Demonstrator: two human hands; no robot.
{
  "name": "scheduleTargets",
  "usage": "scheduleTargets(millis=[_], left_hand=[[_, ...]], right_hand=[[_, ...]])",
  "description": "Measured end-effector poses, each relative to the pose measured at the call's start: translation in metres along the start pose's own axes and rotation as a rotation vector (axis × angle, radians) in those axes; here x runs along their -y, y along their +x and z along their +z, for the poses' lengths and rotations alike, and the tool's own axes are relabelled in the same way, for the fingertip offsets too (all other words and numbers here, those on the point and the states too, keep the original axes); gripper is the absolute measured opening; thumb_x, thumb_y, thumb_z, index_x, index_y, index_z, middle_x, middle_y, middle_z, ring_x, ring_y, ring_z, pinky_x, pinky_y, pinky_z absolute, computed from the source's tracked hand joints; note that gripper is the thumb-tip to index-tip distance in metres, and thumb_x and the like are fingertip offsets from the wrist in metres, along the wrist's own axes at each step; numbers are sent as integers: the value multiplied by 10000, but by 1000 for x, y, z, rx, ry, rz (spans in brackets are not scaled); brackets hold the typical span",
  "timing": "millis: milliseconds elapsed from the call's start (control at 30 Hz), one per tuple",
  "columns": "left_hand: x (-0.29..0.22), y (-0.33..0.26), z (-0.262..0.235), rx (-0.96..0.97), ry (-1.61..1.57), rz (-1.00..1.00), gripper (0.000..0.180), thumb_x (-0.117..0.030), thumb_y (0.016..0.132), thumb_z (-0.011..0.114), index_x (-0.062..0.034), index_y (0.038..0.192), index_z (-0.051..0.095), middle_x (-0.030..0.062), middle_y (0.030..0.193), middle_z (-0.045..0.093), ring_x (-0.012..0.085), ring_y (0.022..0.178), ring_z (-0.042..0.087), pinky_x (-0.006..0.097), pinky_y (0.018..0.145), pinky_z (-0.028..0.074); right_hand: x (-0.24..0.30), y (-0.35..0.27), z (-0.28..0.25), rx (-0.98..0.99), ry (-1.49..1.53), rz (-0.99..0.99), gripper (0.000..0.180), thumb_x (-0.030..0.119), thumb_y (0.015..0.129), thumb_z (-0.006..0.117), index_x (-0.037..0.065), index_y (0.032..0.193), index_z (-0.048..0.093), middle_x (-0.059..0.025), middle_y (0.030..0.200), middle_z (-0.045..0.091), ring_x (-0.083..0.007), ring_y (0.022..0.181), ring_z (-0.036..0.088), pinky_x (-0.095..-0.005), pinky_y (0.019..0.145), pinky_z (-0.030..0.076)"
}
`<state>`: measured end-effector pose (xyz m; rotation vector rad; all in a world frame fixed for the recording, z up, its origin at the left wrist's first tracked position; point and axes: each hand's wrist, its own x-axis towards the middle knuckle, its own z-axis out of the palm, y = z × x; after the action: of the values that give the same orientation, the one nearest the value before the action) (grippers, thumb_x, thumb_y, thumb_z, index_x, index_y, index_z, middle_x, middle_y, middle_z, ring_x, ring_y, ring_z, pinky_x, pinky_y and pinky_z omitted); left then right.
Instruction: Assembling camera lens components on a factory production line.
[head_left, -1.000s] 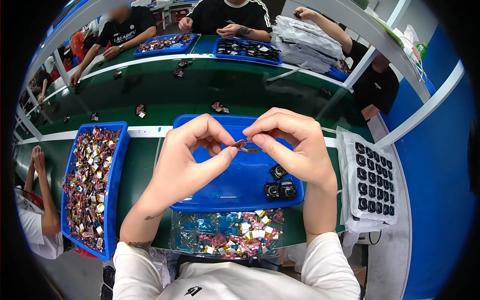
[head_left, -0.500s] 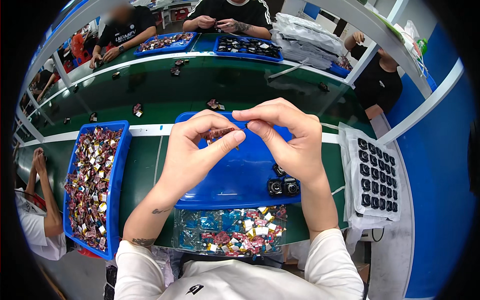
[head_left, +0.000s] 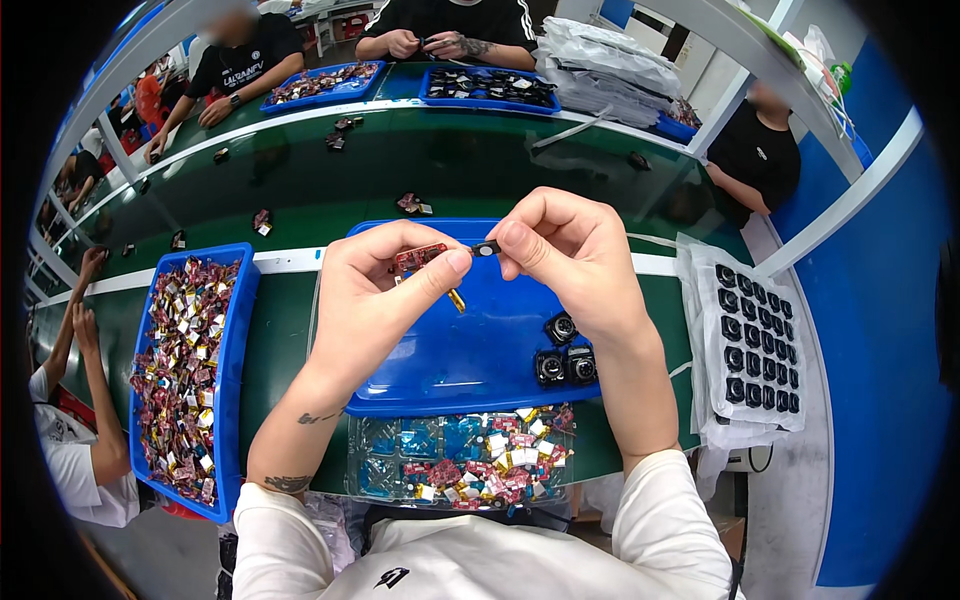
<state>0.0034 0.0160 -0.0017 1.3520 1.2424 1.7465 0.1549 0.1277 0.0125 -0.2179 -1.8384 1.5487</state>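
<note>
My left hand [head_left: 372, 285] pinches a small red circuit board [head_left: 420, 257] with a yellow strip hanging below it. Between the thumb and finger of my right hand [head_left: 585, 265] is a small black part [head_left: 486, 248] with a pale round face. The two pieces are close together, near the left thumb tip; whether they are joined, I cannot tell. Both hands are above a blue tray [head_left: 450, 375]. Several square black modules with round lens-like fronts [head_left: 549, 367] lie at that tray's right side, below my right wrist.
A long blue bin [head_left: 243, 350] heaped with red boards stands left. Nearest me is a clear compartment tray [head_left: 375, 475] holding boards and white pieces. Black round parts fill a white tray [head_left: 760, 345] on the right. Beyond runs a green belt [head_left: 330, 185]; co-workers sit around.
My right hand has turned, and the black part's pale face now shows. The red board is tilted more into view. Loose boards on the belt have shifted left. A co-worker at left has raised a hand.
</note>
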Motion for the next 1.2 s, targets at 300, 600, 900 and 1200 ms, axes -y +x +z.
scheduleTargets(millis=[300,600,900,1200], left_hand=[[8,3,-3,148,17,13,121,-83,843,671,29,884,657,54,812,648,79,721,591,231,632,504],[-11,-2,-7,128,-5,85,107,-73,831,682,23,876,667,47,798,651,69,720,580,203,644,467],[-16,-2,-8,186,92,49,79,-57,820,657,16,851,655,62,826,639,76,743,577,199,660,455],[-23,-7,-10,151,86,63,108,-74,812,685,25,854,676,45,756,650,73,686,589,207,617,470]], right_hand=[[-11,2,-2,11,-72,-30,186,162,886,641,5,793,605,-6,679,593,-38,624,537,-188,540,411],[-20,1,-47,43,-1307,32,321,78,699,689,65,1013,623,-82,980,652,-256,842,631,-359,746,499],[-52,-48,-75,485,-1289,378,459,106,624,775,85,1069,665,-54,1082,606,-255,1057,538,-365,909,440],[-52,-39,-86,374,-848,304,243,62,668,754,29,747,527,-86,867,612,-191,791,590,-296,739,470]])
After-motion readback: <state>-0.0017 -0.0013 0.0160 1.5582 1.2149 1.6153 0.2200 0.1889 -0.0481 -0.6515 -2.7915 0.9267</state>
